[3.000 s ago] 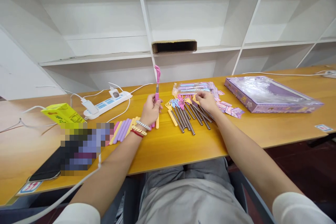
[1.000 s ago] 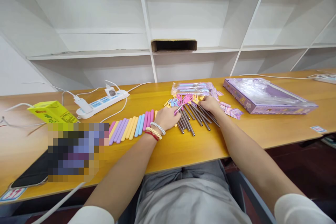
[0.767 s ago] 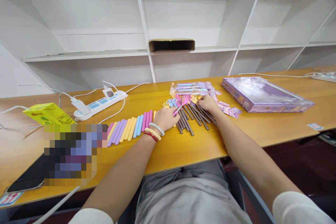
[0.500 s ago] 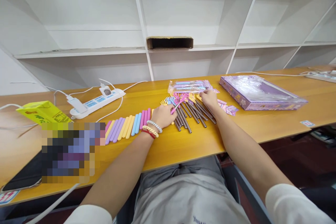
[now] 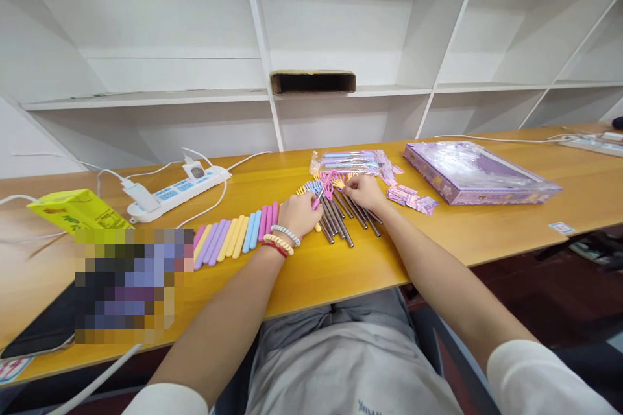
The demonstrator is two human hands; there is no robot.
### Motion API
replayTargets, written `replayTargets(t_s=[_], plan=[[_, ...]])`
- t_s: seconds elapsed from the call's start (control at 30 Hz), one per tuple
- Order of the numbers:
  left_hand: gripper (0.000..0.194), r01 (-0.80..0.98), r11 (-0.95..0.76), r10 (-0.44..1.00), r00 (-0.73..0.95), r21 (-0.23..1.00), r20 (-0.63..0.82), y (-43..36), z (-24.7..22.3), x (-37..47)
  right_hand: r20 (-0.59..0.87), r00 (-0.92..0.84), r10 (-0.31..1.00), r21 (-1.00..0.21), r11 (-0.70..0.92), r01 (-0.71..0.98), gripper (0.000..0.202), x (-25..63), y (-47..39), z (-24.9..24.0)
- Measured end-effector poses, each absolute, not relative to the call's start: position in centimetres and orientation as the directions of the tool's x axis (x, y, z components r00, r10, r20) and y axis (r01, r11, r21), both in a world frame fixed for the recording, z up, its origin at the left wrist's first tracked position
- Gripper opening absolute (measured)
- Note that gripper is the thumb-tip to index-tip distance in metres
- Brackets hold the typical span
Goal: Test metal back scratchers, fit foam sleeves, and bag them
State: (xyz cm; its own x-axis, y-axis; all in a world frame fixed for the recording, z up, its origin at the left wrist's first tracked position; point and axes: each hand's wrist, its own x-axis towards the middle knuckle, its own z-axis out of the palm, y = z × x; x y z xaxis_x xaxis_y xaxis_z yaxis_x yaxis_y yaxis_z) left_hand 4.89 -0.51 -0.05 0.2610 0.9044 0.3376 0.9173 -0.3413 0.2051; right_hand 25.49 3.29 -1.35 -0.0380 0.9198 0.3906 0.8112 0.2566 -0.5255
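My left hand (image 5: 299,213), with bands round the wrist, is closed on a pink-handled stick with a pink claw-shaped head (image 5: 333,183). Just to its right, my right hand (image 5: 364,193) has its fingers bent together over the pile; what they hold, if anything, is hidden. Under and between the hands lie several metal rods (image 5: 341,224) with yellow, blue and pink claw heads. Left of my left hand, purple, yellow, blue and pink handles (image 5: 238,235) lie side by side in a row.
Bagged sticks (image 5: 350,162) lie behind the pile, small printed cards (image 5: 413,199) to its right. Further right is a purple box (image 5: 487,196) with clear plastic. A power strip (image 5: 182,191), a yellow-green packet (image 5: 80,211) and a phone (image 5: 41,318) are on the left.
My right hand has moved left, from the right edge of the pile to near the pink claw head. My left hand still holds the stick, whose head now stands more upright.
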Motion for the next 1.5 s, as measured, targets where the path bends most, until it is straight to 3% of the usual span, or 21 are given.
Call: replayTargets(t_s=[0.13,0.7,0.9,1.13,1.33,1.5], plan=[[0.022,0.92,-0.344,0.907,0.273,0.188,0.321,-0.3,-0.5,4.9,0.365,-0.106,0.925,-0.508,0.293,0.81,0.018,25.1,3.0,-1.3],[0.023,0.904,-0.351,0.91,0.268,0.243,0.317,-0.9,-0.2,5.3,0.376,-0.082,0.923,-0.545,0.292,0.786,0.019,25.1,2.4,-0.4],[0.028,0.779,-0.54,0.807,0.373,0.318,0.458,-1.5,0.3,5.5,0.362,-0.307,0.88,-0.692,0.475,0.544,0.031,23.8,1.1,0.1],[0.031,0.68,-0.664,0.732,0.505,0.311,0.457,-2.0,0.6,5.7,0.238,-0.371,0.897,-0.919,0.332,0.214,0.047,22.5,0.7,0.1],[0.036,0.609,-0.626,0.774,0.416,0.486,0.477,-2.0,1.2,5.5,0.208,-0.181,0.961,-0.977,0.211,-0.003,0.048,22.6,1.3,0.1],[0.036,0.653,-0.618,0.782,0.454,0.438,0.426,-1.7,1.3,5.0,0.2,-0.042,0.979,-0.977,0.197,-0.077,0.049,22.8,1.6,0.1]])
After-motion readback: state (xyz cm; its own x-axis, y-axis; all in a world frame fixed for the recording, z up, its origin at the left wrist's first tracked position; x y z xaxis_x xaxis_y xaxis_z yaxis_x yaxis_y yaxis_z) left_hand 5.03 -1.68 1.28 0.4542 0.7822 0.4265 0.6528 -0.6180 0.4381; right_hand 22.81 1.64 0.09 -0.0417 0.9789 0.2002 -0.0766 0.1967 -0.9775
